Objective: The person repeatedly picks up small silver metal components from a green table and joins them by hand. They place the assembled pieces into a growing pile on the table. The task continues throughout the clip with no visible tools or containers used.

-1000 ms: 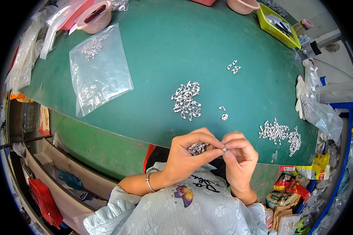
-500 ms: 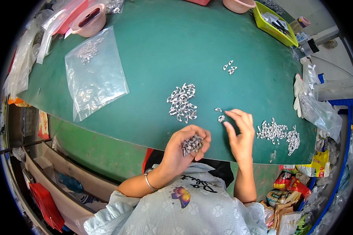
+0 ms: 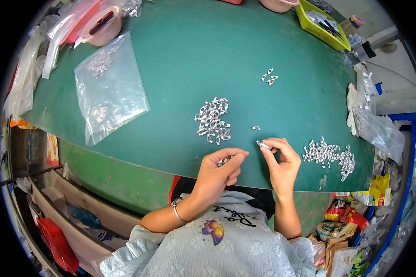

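Observation:
My left hand (image 3: pixel 221 171) is curled round a handful of small silvery metal parts (image 3: pixel 224 160), mostly hidden by the fingers, with thumb and forefinger closed over them. My right hand (image 3: pixel 282 161) pinches a small metal part (image 3: pixel 262 144) between thumb and fingertips, just above the green tabletop. One loose metal part (image 3: pixel 256 128) with an oval hole lies beyond the right fingertips. Past my left hand sits a pile of such parts (image 3: pixel 212 121). A larger heap (image 3: pixel 327 154) lies to the right of my right hand, and a few more parts (image 3: pixel 269 77) lie farther back.
On the left of the green table (image 3: pixel 180 60) lies a clear plastic bag (image 3: pixel 111 99) with small parts inside. A pink bowl (image 3: pixel 107 34) stands behind it. At the back right is a yellow-green tray (image 3: pixel 323 33) with tools; gloves (image 3: pixel 352 108) rest at the right edge.
My left fingers have closed over the handful of parts. My right thumb and fingers have come together on the small metal part that lay on the table.

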Motion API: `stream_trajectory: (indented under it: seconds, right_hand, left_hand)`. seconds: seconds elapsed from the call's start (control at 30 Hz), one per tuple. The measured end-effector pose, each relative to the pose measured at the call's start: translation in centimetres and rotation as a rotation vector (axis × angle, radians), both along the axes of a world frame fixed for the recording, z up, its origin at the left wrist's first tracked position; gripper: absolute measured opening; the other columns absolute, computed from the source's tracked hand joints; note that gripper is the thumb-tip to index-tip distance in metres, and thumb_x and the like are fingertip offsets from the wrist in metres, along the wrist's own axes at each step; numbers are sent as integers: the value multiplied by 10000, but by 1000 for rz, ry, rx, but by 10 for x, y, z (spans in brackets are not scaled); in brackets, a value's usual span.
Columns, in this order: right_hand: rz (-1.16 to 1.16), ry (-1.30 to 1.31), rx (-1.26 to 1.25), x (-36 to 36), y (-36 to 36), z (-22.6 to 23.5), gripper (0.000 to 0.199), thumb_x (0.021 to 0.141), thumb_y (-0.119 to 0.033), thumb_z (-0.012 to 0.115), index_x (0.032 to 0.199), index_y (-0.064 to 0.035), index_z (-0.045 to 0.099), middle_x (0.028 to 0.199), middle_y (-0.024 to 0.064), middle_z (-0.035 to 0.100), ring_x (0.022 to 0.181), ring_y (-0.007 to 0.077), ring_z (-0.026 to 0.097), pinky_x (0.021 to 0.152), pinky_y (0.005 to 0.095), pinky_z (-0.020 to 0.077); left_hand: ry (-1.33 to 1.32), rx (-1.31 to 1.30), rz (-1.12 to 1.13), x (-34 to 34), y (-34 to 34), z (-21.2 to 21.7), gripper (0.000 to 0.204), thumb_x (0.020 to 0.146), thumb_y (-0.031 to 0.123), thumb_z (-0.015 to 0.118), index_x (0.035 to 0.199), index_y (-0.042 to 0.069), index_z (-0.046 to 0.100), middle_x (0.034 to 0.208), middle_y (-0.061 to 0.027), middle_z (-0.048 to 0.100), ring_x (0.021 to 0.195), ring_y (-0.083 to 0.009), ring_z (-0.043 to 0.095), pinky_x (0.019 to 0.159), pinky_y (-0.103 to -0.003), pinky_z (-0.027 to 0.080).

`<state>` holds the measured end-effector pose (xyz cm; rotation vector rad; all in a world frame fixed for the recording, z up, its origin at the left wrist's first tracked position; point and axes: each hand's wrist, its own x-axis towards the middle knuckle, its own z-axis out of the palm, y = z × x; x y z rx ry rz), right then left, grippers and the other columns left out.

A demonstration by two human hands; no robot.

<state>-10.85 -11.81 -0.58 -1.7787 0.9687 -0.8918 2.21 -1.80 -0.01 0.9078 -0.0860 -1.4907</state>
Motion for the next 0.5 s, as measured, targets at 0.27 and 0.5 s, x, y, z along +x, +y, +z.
stream_trajectory:
  seconds: [0.27,0.5]
  right_hand:
    - [158,-307,297,2,27,28,171,691,140,624,840,56,623,838,123,618,784,171,555,681,260,441]
    - [144,-312,181,0,34,33,170,688,142,619,837,61,621,840,140,614,791,194,564,678,276,456]
  left_hand:
    - [-612,-193,79,-6,0,14,206,726,-18,668,927,13,637,640,36,456,563,-31,401,493,-180,311]
    - [-828,-251,121,-6,5,22,179,664,-57,687,833,-7,662,655,-16,512,585,-60,435,520,-198,333]
